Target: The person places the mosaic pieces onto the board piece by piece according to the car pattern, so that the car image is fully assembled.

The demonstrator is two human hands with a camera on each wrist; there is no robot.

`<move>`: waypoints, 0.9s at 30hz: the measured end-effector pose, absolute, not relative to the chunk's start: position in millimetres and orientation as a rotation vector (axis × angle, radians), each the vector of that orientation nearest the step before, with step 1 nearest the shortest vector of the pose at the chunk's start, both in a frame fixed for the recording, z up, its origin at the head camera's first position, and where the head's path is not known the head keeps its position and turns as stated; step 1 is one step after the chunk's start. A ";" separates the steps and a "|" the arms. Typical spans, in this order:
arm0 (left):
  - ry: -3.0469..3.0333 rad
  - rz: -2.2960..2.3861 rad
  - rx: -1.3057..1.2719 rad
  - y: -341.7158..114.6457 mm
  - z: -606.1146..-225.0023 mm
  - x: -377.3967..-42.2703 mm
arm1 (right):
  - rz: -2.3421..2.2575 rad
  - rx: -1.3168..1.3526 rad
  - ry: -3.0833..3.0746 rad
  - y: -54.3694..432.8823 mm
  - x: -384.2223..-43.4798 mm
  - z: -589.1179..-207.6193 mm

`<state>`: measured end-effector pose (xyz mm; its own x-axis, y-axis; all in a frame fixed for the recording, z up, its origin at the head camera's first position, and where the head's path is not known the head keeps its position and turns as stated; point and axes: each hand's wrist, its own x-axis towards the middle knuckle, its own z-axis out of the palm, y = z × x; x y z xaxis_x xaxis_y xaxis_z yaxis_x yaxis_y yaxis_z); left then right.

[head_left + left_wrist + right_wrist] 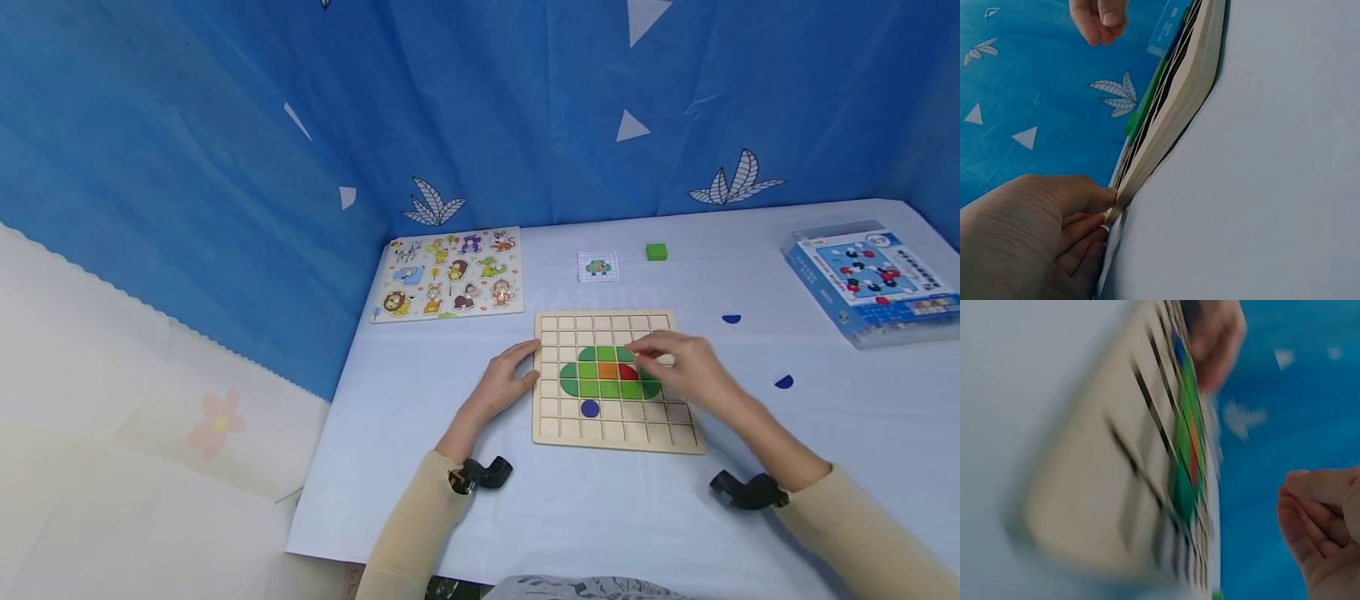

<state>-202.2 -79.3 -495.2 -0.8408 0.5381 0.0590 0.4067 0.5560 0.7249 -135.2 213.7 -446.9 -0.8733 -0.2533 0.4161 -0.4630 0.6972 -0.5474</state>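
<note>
A wooden grid board lies in front of me, with several green pieces, an orange square and a red piece set in its squares. Below them sits a round blue shape. My left hand rests against the board's left edge, thumb and fingertips touching the rim. Above the upper right of the green pieces is my right hand. Its thumb and curled fingers come together in the right wrist view, and no piece shows between them.
Two dark blue half-circles lie right of the board. Behind it are a small pattern card and a green block. An animal puzzle lies back left; a boxed set stands at the right.
</note>
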 end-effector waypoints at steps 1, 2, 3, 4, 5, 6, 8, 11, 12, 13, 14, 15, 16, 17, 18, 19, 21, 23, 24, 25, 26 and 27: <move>2.619 1.153 0.801 -79.6 -494.8 -202.3 | 0.965 0.476 -2.614 228.8 -140.4 -444.3; 2.621 1.151 0.800 -80.0 -494.8 -202.3 | 0.983 0.379 -2.633 243.4 -145.2 -441.7; 2.621 1.150 0.798 -80.4 -494.9 -202.4 | 0.990 0.276 -2.657 258.3 -149.8 -440.3; 2.623 1.149 0.797 -80.7 -495.0 -202.4 | 0.993 0.190 -2.668 273.3 -154.5 -441.0; 2.623 1.152 0.797 -80.9 -495.2 -202.3 | 1.011 0.103 -2.677 287.3 -158.4 -442.1; 2.624 1.153 0.798 -81.2 -495.5 -202.2 | 1.014 0.025 -2.690 300.2 -161.4 -444.3; 2.617 1.161 0.800 -81.6 -496.7 -202.0 | 1.030 -0.098 -2.746 321.2 -164.1 -446.8; 2.610 1.164 0.805 -81.7 -498.4 -201.3 | 1.031 -0.210 -2.804 343.1 -166.9 -457.7; 2.611 1.162 0.807 -81.7 -498.9 -201.2 | 1.027 -0.221 -2.815 347.6 -167.9 -461.6; 2.612 1.161 0.809 -81.6 -499.2 -201.2 | 1.029 -0.227 -2.822 351.0 -169.0 -465.3; 2.615 1.159 0.812 -81.6 -499.1 -201.1 | 1.030 -0.228 -2.828 353.9 -170.3 -468.8; 2.616 1.159 0.815 -81.3 -499.2 -201.2 | 1.034 -0.230 -2.835 355.6 -171.2 -471.5; 2.614 1.165 0.818 -81.1 -498.8 -201.4 | 1.035 -0.226 -2.843 357.0 -172.1 -474.2; 2.615 1.167 0.821 -80.9 -498.4 -201.6 | 1.032 -0.221 -2.855 358.2 -172.9 -476.6; 2.615 1.170 0.823 -80.7 -498.1 -201.9 | 1.040 -0.213 -2.862 358.7 -173.4 -478.2; 2.614 1.172 0.823 -80.7 -497.6 -202.1 | 1.037 -0.206 -2.870 359.1 -173.6 -479.7; 2.611 1.177 0.824 -80.5 -496.8 -202.2 | 1.025 -0.185 -2.880 358.9 -173.2 -481.7; 2.613 1.175 0.823 -80.6 -496.4 -202.1 | 1.009 -0.158 -2.872 358.6 -172.8 -483.5; 2.614 1.173 0.826 -80.5 -496.4 -202.1 | 1.001 -0.146 -2.864 358.3 -172.7 -484.4; 2.615 1.174 0.826 -80.4 -496.3 -202.2 | 0.987 -0.134 -2.857 358.1 -172.7 -485.3; 2.616 1.173 0.827 -80.3 -496.4 -202.2 | 0.969 -0.121 -2.851 357.8 -172.8 -486.2; 2.617 1.173 0.827 -80.0 -496.4 -202.4 | 0.953 -0.107 -2.845 357.5 -173.2 -487.1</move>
<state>-202.4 -80.0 -496.4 -0.8352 0.5442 0.0797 0.4217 0.5405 0.7280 -173.2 357.5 -487.1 -0.9878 0.1115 0.1086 0.0236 0.7968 -0.6038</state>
